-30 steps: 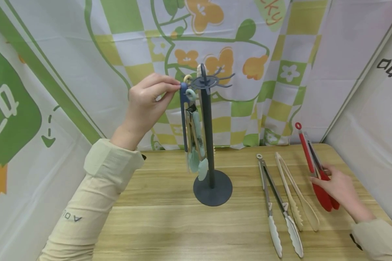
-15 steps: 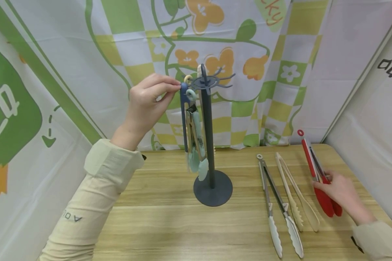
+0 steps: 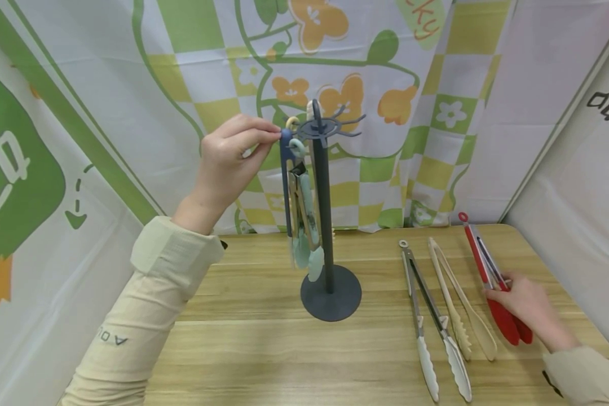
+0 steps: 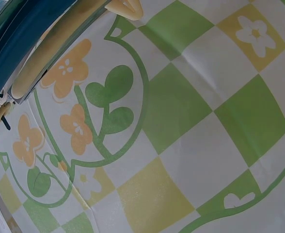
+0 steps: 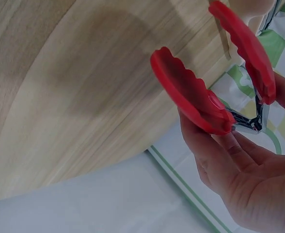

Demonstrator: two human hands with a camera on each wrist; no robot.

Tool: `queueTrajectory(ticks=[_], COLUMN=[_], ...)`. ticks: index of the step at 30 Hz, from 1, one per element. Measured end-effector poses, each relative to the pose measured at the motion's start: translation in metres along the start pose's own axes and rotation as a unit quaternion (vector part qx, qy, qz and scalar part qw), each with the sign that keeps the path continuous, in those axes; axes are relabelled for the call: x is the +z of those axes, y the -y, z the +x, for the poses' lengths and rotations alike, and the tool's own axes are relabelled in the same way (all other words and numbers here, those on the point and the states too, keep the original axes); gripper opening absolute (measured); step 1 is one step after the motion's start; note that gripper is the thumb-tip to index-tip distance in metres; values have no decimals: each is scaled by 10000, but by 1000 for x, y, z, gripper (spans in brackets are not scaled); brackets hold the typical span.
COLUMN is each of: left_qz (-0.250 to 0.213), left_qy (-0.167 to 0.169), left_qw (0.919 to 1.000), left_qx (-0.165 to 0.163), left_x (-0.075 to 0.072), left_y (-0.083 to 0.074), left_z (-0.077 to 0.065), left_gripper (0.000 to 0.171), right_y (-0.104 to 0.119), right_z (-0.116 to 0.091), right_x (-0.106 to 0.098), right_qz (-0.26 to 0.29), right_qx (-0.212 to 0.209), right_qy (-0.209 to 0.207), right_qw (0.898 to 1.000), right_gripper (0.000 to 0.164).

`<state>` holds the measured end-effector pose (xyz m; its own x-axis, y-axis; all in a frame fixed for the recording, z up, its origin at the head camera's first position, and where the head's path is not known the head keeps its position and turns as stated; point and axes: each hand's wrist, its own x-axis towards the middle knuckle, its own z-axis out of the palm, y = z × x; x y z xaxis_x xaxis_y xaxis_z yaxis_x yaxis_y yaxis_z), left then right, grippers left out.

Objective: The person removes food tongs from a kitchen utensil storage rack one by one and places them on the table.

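Note:
In the head view my left hand point(image 3: 228, 158) pinches the top of a pair of blue tongs point(image 3: 286, 169) at the left side of a dark hanging rack point(image 3: 326, 225). Mint-tipped tongs point(image 3: 314, 262) hang from a hook beside them. The left wrist view shows a blue handle point(image 4: 21, 53) and a pale yellow one point(image 4: 50, 58) in its upper left corner. At the right, my right hand point(image 3: 528, 304) grips red tongs point(image 3: 504, 322) near their heads, the ring end pointing away from me. Seen from the right wrist, the red heads point(image 5: 183, 92) are spread apart.
Long tongs with white tips point(image 3: 426, 361) and cream tongs point(image 3: 457, 316) lie on the wooden table point(image 3: 243, 349) between the rack and my right hand. Bare hooks point(image 3: 352, 119) stick out on the rack's right. A patterned curtain point(image 3: 375, 186) hangs behind.
My right hand and the red tongs have shifted slightly toward me, the ring end lower in the head view. The left hand, blue tongs and rack stay where they were.

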<state>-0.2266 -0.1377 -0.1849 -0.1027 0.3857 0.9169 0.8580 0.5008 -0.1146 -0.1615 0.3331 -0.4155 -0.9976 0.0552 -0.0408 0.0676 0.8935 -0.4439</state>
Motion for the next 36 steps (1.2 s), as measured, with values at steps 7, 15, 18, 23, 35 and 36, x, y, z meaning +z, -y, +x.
queueTrajectory(ticks=[7, 15, 18, 23, 35, 36], left_qz=[-118, -178, -202, -208, -195, -190], left_qy=[-61, -99, -112, -114, -106, -104], left_qw=[9998, 9997, 9996, 9997, 9997, 9997], left_qx=[-115, -128, -129, -110, -121, -118], left_x=[0, 1, 1, 1, 1, 1], left_y=[-2, -2, -2, -2, -2, -2], left_z=[0, 0, -1, 0, 0, 0], left_gripper=[7, 6, 7, 7, 7, 7], right_y=[-3, -6, -7, -7, -7, -7], right_z=[0, 1, 2, 2, 5, 5], right_x=[3, 7, 8, 9, 11, 12], right_qz=[42, 43, -34, -170, -116, -104], right_qx=[25, 115, 179, 218, 476, 496], right_qy=[131, 275, 337, 409, 636, 658], right_qw=[9999, 9995, 9993, 9988, 9968, 9965], right_gripper=[62, 61, 60, 54, 50, 50])
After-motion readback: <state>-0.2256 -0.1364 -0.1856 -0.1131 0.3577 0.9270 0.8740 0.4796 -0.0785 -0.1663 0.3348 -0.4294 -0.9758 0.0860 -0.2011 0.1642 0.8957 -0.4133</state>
